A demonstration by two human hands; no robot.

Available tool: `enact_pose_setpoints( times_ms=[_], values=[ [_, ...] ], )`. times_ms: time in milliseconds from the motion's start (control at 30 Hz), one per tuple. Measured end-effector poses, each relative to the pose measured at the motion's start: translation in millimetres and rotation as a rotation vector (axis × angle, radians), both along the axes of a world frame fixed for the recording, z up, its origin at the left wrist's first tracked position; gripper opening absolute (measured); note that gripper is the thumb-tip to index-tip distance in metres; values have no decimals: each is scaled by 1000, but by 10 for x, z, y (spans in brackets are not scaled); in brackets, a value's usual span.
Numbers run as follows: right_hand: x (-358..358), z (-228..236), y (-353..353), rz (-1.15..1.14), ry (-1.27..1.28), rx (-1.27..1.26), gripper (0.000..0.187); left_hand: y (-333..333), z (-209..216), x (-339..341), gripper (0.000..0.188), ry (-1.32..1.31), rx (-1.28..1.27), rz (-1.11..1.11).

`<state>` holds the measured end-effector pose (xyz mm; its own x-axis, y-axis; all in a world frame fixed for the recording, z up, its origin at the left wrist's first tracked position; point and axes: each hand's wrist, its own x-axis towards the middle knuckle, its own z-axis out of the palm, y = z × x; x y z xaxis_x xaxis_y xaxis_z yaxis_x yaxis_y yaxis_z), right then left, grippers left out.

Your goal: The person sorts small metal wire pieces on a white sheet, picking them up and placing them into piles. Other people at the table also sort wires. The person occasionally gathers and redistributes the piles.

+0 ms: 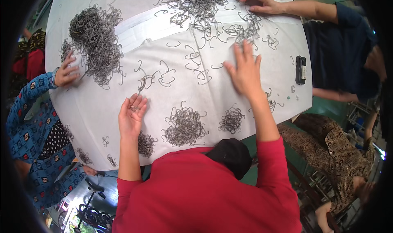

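My left hand [133,115] is turned palm up above the white-covered table, fingers curled around a few bent wire hooks [134,108]. Just beyond its fingertips is a loose scatter of grey wire hooks [143,79]. My right hand [245,73] is spread palm down with nothing visible in it. Its fingertips reach the near edge of a tangle of hooks [245,30], part of which they cover. Between my forearms sits a round heap of hooks [185,127], with a smaller heap [231,120] to its right and another [146,144] beside my left forearm.
A large pile of hooks [96,45] lies at the left, where a co-worker's hand [66,72] touches its edge. Another pile [198,0] is at the far side, near a second co-worker's hand [262,3]. A black case [301,70] lies by the right edge.
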<state>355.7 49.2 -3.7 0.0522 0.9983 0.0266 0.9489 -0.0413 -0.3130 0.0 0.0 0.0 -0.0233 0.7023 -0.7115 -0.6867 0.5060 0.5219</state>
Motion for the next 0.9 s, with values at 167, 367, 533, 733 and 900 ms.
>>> enact_pose_setpoints(
  times_ms=[167,367,533,733,900],
  values=[
    [-164,478,-238,64,36,-99,48,-135,-53,65,35,-28,-40,5],
    [-9,161,121,-44,-65,-46,61,-21,-13,-11,32,-65,-8,0],
    [-22,136,-16,-159,-107,-188,68,-8,-17,5,35,7,23,4],
    [-380,308,-364,-66,-62,-210,68,4,8,10,36,27,-3,-11],
    [-549,253,-407,162,8,-184,64,13,-10,-5,35,11,-5,-11]
  ],
)
